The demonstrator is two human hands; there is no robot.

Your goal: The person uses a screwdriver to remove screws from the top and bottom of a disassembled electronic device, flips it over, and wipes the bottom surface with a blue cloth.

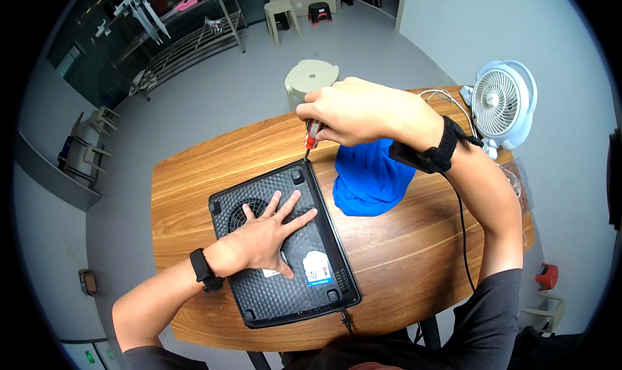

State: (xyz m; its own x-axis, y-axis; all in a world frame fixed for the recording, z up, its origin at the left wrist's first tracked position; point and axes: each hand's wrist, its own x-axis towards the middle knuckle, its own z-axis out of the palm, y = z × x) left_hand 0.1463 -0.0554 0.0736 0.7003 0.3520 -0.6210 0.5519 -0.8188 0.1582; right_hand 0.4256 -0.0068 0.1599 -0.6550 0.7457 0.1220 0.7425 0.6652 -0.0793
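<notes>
A black laptop cooling pad or similar flat device [301, 237] with a textured face, a round fan grille [240, 219] and rubber feet at its corners lies on the wooden table. My left hand [262, 237] rests on it with fingers spread, pressing on the middle of the face. A red and black screwdriver [311, 137] is gripped in my right hand [350, 114], held nearly upright. Its tip meets the device's far right corner. Just right of that corner sits a crumpled blue cloth [372, 179], partly under my right wrist.
A white fan [502, 101] stands at the table's [414, 260] far right corner beside a white cable [447, 96]. Clear plastic packaging [518, 182] lies along the right edge. A cream stool [311, 76] is beyond the far edge. A black cord [346, 319] leaves the device's near edge.
</notes>
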